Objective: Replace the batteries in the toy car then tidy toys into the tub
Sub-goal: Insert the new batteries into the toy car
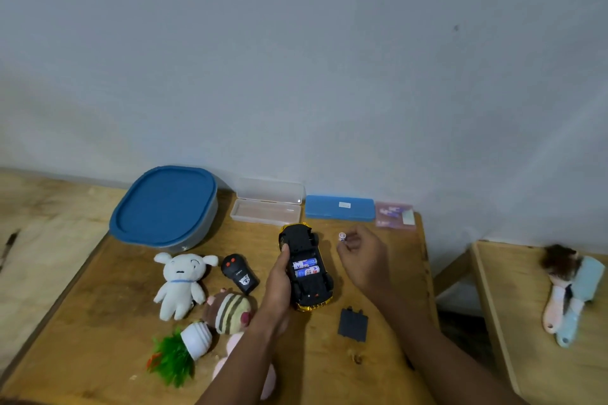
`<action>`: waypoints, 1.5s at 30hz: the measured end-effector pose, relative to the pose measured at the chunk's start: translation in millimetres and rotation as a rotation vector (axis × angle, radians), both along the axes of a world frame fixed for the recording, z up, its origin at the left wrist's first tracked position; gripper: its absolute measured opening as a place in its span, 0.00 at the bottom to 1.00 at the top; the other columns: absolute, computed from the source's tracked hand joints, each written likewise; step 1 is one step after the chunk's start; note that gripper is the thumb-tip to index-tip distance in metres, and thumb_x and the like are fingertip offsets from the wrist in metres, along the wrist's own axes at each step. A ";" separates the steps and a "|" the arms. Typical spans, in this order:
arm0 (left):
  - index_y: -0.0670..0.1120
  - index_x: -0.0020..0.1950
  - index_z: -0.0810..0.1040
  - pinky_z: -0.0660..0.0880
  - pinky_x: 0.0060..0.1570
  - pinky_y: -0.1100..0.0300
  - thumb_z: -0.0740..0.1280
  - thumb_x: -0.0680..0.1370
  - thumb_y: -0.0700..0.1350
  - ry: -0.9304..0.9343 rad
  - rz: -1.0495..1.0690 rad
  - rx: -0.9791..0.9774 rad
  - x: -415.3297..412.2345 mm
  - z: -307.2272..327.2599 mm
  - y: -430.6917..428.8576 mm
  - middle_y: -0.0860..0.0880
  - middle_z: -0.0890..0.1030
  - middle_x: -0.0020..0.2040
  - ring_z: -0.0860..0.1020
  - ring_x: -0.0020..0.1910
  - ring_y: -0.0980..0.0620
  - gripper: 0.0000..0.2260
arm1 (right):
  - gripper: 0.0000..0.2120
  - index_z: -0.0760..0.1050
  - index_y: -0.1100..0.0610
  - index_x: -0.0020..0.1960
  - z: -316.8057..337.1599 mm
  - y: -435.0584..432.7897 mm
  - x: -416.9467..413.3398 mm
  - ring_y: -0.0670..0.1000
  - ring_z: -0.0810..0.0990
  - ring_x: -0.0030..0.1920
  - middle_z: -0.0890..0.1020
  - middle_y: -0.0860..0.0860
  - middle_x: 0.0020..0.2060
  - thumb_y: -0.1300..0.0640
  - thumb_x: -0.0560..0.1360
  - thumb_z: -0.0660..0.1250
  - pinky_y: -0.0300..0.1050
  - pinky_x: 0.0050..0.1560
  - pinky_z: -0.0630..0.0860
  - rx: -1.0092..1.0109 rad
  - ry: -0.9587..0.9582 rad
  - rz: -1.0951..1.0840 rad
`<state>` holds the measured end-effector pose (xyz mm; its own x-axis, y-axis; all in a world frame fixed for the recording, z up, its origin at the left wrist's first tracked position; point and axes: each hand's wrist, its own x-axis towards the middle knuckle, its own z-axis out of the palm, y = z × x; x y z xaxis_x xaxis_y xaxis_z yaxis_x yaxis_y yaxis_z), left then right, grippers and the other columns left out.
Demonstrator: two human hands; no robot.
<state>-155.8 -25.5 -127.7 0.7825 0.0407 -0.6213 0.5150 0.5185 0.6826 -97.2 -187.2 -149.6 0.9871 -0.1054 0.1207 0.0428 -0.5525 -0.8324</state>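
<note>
A gold toy car (307,286) lies upside down on the wooden table (82,322), its black underside up and its battery bay open with two blue-and-white batteries (306,267) inside. My left hand (279,286) grips the car's left side. My right hand (363,258) hovers just right of the car, pinching a single battery (342,236) between the fingertips. The black battery cover (352,324) lies flat on the table below my right hand. The grey tub with a blue lid (164,205) stands shut at the back left.
A white plush dog (181,283), a black remote (239,278), a striped plush (230,309), a small fake plant in a white pot (184,348) and a pink plush (230,362) lie at left. An open clear case (268,207), blue case (339,207) and battery pack (394,215) line the wall. Brushes (566,293) rest on a side table.
</note>
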 end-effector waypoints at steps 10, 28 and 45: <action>0.38 0.65 0.80 0.81 0.48 0.45 0.56 0.83 0.60 -0.103 0.077 -0.124 -36.1 40.9 -31.8 0.37 0.83 0.49 0.83 0.43 0.38 0.27 | 0.10 0.78 0.46 0.46 85.8 -10.0 -37.9 0.46 0.84 0.39 0.85 0.44 0.39 0.62 0.72 0.70 0.48 0.38 0.78 0.373 0.135 0.057; 0.46 0.61 0.84 0.82 0.46 0.48 0.54 0.85 0.58 -0.305 0.036 -0.120 -56.2 75.4 -34.2 0.41 0.85 0.51 0.85 0.42 0.42 0.24 | 0.06 0.78 0.54 0.48 128.5 -8.7 -75.9 0.48 0.86 0.43 0.87 0.50 0.41 0.61 0.74 0.73 0.52 0.49 0.83 0.506 0.100 0.143; 0.45 0.64 0.82 0.76 0.61 0.44 0.54 0.84 0.59 -0.291 -0.001 -0.086 -54.4 82.6 -32.6 0.39 0.84 0.60 0.84 0.56 0.41 0.24 | 0.07 0.82 0.45 0.46 127.0 3.9 -87.5 0.41 0.83 0.45 0.85 0.42 0.41 0.56 0.71 0.76 0.45 0.49 0.82 0.314 -0.007 0.153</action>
